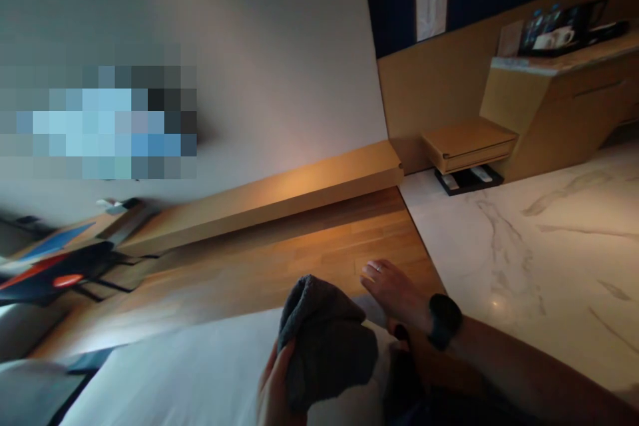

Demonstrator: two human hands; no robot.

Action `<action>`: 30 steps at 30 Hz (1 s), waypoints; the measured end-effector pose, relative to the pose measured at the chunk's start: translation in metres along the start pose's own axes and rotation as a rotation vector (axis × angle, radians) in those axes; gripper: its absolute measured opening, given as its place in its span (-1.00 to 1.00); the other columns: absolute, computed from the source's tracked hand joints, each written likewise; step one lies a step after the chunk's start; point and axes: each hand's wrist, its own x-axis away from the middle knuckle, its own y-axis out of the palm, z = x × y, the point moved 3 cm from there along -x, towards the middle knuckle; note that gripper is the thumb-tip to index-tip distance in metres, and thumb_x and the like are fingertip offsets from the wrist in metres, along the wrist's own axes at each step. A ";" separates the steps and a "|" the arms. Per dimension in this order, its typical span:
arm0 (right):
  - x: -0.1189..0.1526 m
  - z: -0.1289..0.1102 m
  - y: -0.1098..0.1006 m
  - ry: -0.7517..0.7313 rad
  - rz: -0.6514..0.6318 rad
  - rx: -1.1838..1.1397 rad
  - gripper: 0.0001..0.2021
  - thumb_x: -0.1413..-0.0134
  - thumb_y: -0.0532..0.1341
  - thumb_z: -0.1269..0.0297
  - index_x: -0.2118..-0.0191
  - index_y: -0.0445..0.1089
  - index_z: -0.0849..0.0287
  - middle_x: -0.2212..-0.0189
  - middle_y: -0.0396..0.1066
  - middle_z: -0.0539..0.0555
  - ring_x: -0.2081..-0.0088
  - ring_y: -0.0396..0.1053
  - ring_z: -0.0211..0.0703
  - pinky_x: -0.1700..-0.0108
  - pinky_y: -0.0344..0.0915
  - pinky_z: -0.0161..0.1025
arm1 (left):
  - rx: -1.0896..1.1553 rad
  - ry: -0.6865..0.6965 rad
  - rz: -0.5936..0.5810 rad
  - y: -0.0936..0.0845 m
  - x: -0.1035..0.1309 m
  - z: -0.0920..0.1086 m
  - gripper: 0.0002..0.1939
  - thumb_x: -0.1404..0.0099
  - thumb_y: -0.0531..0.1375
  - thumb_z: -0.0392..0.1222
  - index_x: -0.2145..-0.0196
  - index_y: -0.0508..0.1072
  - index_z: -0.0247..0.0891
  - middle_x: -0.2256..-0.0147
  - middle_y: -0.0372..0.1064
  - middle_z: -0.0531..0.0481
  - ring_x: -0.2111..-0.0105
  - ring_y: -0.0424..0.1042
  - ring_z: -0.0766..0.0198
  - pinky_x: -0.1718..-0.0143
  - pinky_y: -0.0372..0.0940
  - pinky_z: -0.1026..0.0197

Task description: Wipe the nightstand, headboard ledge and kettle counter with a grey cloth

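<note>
My left hand (273, 383) is at the bottom centre, closed around a bunched dark grey cloth (324, 339) that stands up above the white bed sheet (200, 373). My right hand (394, 293) comes in from the lower right, with a black watch (444, 321) on the wrist and a ring on one finger. Its fingers are stretched out flat, right beside the cloth's far edge. Whether they touch the cloth is unclear.
The view is strongly tilted. Beyond the bed lie a wooden floor (299, 253) and a white marble floor (549, 239). A long wooden ledge (279, 196) runs along the wall. A wooden desk unit (559, 113) carries a tray with cups (564, 30). A dark object with orange parts (54, 273) lies at the left.
</note>
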 end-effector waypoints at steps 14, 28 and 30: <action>-0.010 0.338 -0.029 0.576 0.224 -0.343 -0.47 -0.05 0.09 0.54 -0.18 0.13 0.30 -0.06 0.28 0.24 -0.06 0.25 -0.05 -0.10 0.26 -0.09 | -0.284 -0.040 -0.802 0.437 -0.141 0.030 -0.39 0.02 0.34 0.01 0.00 0.44 -0.25 0.04 0.46 -0.09 -0.09 0.32 -0.06 -0.05 0.36 0.12; 0.102 0.644 -0.140 0.889 0.540 -1.514 -0.60 -0.01 0.34 0.01 0.29 0.48 0.34 0.32 0.48 0.14 0.32 0.42 -0.10 0.26 0.33 -0.27 | -0.612 0.032 -1.108 0.829 -0.144 -0.068 -0.43 0.09 0.39 0.10 0.17 0.49 -0.31 0.21 0.51 -0.16 0.15 0.47 0.02 0.05 0.35 0.08; 0.116 0.679 -0.134 0.998 0.640 -1.512 -0.55 0.05 0.38 -0.02 0.28 0.48 0.36 0.32 0.48 0.17 0.28 0.43 -0.03 0.24 0.35 -0.24 | -0.664 0.191 -1.088 0.866 -0.156 -0.078 -0.39 0.06 0.38 0.12 0.12 0.46 -0.30 0.21 0.50 -0.16 0.16 0.46 0.05 0.04 0.34 0.09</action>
